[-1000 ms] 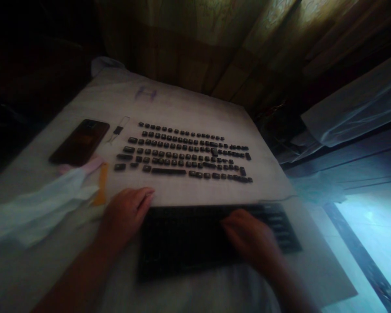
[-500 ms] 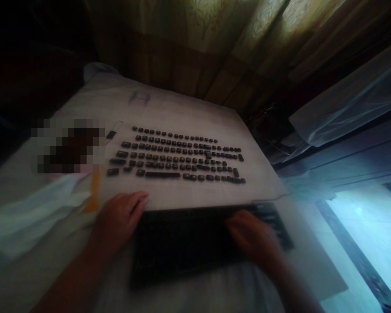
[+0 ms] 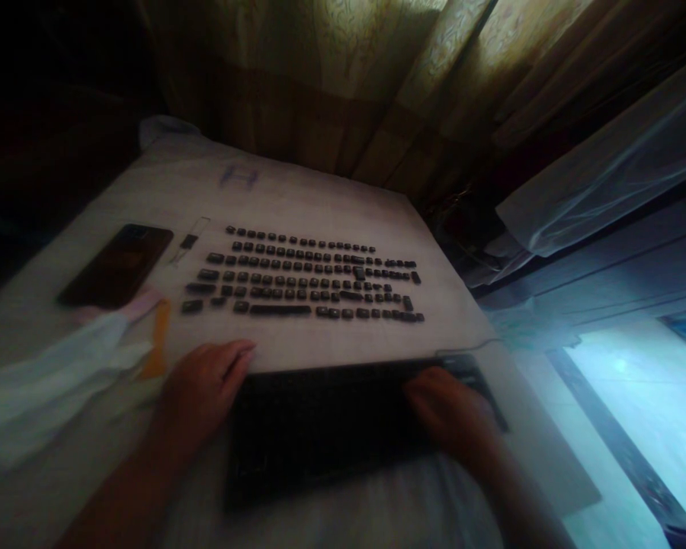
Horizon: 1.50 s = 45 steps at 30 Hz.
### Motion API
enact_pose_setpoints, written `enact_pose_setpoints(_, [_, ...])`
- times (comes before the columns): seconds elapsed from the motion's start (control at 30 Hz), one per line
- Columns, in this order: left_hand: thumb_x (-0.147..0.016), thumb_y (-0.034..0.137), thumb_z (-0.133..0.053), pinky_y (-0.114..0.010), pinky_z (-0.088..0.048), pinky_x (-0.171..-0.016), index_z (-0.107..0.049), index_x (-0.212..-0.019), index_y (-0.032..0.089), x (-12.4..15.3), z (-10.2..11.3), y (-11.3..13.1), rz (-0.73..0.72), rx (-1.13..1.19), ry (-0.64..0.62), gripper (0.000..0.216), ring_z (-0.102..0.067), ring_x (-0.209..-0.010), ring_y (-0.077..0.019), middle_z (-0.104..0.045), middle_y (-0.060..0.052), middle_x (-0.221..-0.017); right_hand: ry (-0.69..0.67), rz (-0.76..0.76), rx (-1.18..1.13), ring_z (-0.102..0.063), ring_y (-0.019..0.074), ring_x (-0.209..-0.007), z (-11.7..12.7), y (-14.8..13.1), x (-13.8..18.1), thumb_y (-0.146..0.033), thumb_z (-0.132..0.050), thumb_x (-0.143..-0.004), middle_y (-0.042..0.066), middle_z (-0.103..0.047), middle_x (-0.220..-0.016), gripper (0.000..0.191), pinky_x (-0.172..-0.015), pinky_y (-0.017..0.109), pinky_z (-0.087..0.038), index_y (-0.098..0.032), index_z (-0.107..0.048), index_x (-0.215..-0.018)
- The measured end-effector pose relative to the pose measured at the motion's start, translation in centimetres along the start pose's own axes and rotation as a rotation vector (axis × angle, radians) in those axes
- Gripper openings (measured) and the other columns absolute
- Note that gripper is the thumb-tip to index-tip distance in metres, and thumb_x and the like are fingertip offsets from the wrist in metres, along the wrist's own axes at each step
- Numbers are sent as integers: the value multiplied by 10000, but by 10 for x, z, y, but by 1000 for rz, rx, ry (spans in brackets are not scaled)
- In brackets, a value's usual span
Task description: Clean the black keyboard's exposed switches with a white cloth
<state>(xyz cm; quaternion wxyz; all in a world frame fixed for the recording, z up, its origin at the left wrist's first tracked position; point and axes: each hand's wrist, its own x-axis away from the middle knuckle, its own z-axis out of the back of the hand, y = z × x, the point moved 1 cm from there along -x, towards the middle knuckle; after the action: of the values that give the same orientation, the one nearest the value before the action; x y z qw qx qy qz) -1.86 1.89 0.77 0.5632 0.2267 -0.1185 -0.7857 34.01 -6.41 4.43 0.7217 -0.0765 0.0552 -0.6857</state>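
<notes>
A black keyboard base (image 3: 325,427) lies near me on a white-covered table (image 3: 320,198). My left hand (image 3: 203,385) rests at its left end, fingers curled against the edge. My right hand (image 3: 451,415) lies on the base's right part, fingers bent down onto it; whether it holds anything is hidden by the dim light. Beyond the base, several loose black keycaps (image 3: 302,274) are laid out in rows in the keyboard's layout.
A dark phone (image 3: 117,263) lies at the left, with a small clear tool (image 3: 186,244) beside it. White cloth or plastic (image 3: 51,381) and an orange strip (image 3: 157,339) sit near my left wrist. Curtains (image 3: 348,84) hang behind. The table's right edge drops to a bright floor (image 3: 634,396).
My right hand has slid a little to the right along the keyboard base. The view has drifted slightly; my left hand stays at the base's left end.
</notes>
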Motion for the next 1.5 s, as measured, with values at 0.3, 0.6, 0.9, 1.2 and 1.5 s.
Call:
enact_pose_setpoints(0.3, [-957,467,-341,-412,-554,-813,-712,-1011,201,-1,-2,-2,7,12,-2,460,-704,-847,-256,-772,-72,-916,-36,-19,-6,-689,191,-786,-6,32,7,-296,-470,-917,37,-710,-948,266,-739,329,-525,-279,-734,-938])
enact_pose_setpoints(0.6, [-953,470,-346,-407,-559,-798,-710,-1014,208,-1,0,-4,12,-1,1,452,-707,-850,-251,-774,-69,-920,124,-61,-6,-691,191,-776,-11,28,10,-275,-490,-906,29,-718,-935,246,-723,323,-533,-277,-736,-916])
enact_pose_setpoints(0.9, [-935,501,-337,-420,-561,-811,-717,-1008,194,-2,0,-2,51,29,-1,493,-706,-860,-265,-772,-85,-921,239,-91,-100,-711,214,-840,-12,20,16,-303,-499,-907,44,-730,-963,223,-745,342,-550,-264,-710,-968])
enact_pose_setpoints(1.2, [-830,663,-473,-463,-541,-905,-693,-1100,268,11,1,-10,38,120,-104,527,-689,-997,-290,-751,-60,-1053,278,-77,-223,-699,193,-811,-11,7,30,-287,-501,-913,44,-712,-908,200,-730,307,-540,-247,-695,-892])
enact_pose_setpoints(1.5, [-752,698,-603,-529,-435,-1061,-408,-1439,330,40,-20,-18,-283,40,-73,803,-544,-1255,-359,-590,-78,-1394,139,-62,36,-685,180,-825,-8,-3,20,-183,-512,-896,51,-706,-990,241,-698,276,-518,-251,-733,-964])
